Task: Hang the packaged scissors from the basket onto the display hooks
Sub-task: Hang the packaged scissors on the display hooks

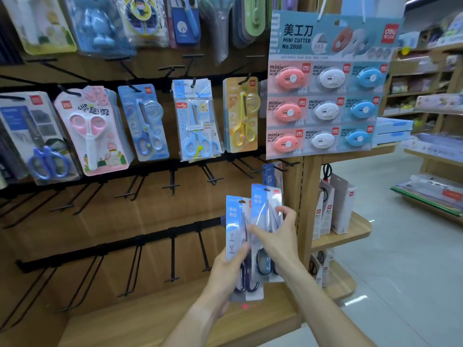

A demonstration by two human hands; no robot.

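Your left hand [226, 267] grips a blue-and-white carded pack of dark-handled scissors [238, 244] near its lower half, thumb across the front, holding it upright in front of the wooden display panel [155, 221]. Your right hand [278, 236] pinches a second matching blue-and-white scissors pack [265, 209] just to the right of the first, thumb and fingers curled round its middle, its top edge a little higher. Above and just behind it, a third pack of the same blue kind [271, 175] hangs on a black wire hook [280, 166] near the panel's right edge. To the left, rows of bare black hooks [172, 186] stick out from black rails. Higher up hang children's scissors in pink [92, 131], blue [145, 123] and yellow packaging [241, 116], and a large card of mini cutters [325, 96] hangs at the right.
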